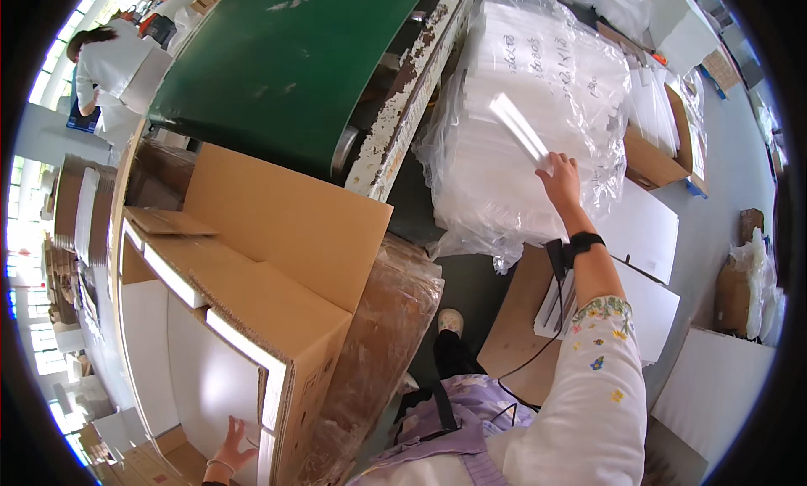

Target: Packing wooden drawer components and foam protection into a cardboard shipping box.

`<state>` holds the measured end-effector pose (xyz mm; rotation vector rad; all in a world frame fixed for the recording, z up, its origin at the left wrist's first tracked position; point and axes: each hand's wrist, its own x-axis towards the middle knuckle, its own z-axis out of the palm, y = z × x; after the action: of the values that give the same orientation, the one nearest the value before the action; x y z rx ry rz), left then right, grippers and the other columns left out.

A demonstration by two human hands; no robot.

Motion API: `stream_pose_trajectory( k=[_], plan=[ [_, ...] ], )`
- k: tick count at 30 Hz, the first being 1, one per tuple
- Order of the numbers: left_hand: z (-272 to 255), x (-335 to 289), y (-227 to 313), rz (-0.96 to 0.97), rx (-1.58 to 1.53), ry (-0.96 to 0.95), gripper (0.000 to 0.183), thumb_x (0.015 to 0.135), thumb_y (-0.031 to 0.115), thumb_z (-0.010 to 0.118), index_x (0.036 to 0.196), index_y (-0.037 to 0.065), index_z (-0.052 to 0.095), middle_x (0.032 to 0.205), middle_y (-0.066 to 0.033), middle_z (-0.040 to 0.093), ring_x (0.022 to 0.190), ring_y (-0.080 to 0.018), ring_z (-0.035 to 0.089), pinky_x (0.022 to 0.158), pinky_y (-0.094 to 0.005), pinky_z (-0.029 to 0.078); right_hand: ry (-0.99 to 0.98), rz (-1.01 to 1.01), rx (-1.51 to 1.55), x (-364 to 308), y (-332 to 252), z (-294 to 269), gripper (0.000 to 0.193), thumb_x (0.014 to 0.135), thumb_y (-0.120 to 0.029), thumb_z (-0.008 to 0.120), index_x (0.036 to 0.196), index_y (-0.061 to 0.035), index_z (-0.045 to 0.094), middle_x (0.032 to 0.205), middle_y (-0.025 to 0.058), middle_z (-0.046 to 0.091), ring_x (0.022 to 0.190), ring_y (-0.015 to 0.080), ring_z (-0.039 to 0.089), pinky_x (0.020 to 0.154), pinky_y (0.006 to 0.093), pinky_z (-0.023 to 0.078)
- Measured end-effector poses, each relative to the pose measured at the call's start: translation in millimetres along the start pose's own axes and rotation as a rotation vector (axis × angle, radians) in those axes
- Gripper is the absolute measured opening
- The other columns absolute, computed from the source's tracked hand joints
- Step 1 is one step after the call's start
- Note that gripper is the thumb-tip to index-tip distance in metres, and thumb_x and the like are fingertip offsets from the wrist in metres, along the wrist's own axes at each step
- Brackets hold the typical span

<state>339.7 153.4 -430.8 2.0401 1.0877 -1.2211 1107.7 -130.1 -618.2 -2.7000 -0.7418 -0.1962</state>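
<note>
Head view: right of centre, the right hand [561, 180] grips one end of a white strip [519, 129], which extends up-left from its fingers above a plastic-wrapped white stack [492, 183]. At lower left, the left hand [230, 452] is by a white panel [210, 360] inside the cardboard box [294, 208], fingers bent; whether it grips anything, I cannot tell.

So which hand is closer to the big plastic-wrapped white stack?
Right. The right hand is over the stack, holding a white strip; the left hand is farther off, by the cardboard box.
</note>
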Motion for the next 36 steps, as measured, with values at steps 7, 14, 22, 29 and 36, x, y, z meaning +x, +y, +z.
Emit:
stream_pose_trajectory(
  k=[7, 14, 22, 29, 36],
  plan=[
    [-13, -15, -14, 0.077, 0.041, 0.177, 0.066, 0.07, 0.035, 0.062, 0.126, 0.012, 0.033, 0.127, -0.0154, 0.034, 0.114, -0.0304, 0.038, 0.093, -0.0349, 0.033, 0.237, 0.174, 1.108, -9, -141, -183, 0.036, 0.073, -0.022, 0.063, 0.101, -0.0023, 0.051, 0.096, 0.0071, 0.054, 0.091, 0.0215, 0.049, 0.076, 0.0325, 0.04],
    [-118, -132, 173, 0.732, 0.006, 1.325, 0.046, 0.064, 0.005, 0.061, 0.109, 0.0, 0.05, 0.106, -0.017, 0.052, 0.099, -0.0335, 0.048, 0.085, -0.0362, 0.039, -0.432, -0.496, 2.324, -148, -318, -254, 0.041, 0.076, -0.014, 0.06, 0.112, -0.0019, 0.044, 0.115, 0.0063, 0.046, 0.11, 0.0245, 0.042, 0.094, 0.037, 0.033],
    [-58, -145, 117, 0.824, -0.295, 1.148, 0.054, 0.068, 0.004, 0.061, 0.117, 0.004, 0.041, 0.104, -0.0144, 0.05, 0.09, -0.0308, 0.052, 0.075, -0.034, 0.044, -0.875, -0.274, 2.064, -330, -455, -235, 0.048, 0.078, -0.024, 0.058, 0.118, -0.0037, 0.04, 0.113, 0.0079, 0.048, 0.102, 0.0177, 0.046, 0.088, 0.0336, 0.036],
    [26, -4, -77, 0.226, -0.236, 1.0, 0.044, 0.07, 0.01, 0.057, 0.111, 0.006, 0.044, 0.105, -0.0147, 0.05, 0.093, -0.0329, 0.049, 0.079, -0.0379, 0.041, -0.77, 0.252, 1.677, -416, -353, -220, 0.024, 0.083, -0.017, 0.05, 0.098, 0.0003, 0.053, 0.086, 0.0068, 0.057, 0.074, 0.0141, 0.054, 0.069, 0.0254, 0.044],
    [47, 42, -131, 0.155, -0.132, 0.87, 0.066, 0.064, 0.021, 0.066, 0.119, 0.004, 0.035, 0.113, -0.0198, 0.044, 0.107, -0.0342, 0.04, 0.092, -0.0407, 0.031, -0.409, 0.748, 1.501, -524, -175, -191, 0.018, 0.082, -0.017, 0.051, 0.092, -0.0016, 0.055, 0.076, 0.0042, 0.055, 0.067, 0.0121, 0.053, 0.059, 0.0234, 0.044]
  ],
)
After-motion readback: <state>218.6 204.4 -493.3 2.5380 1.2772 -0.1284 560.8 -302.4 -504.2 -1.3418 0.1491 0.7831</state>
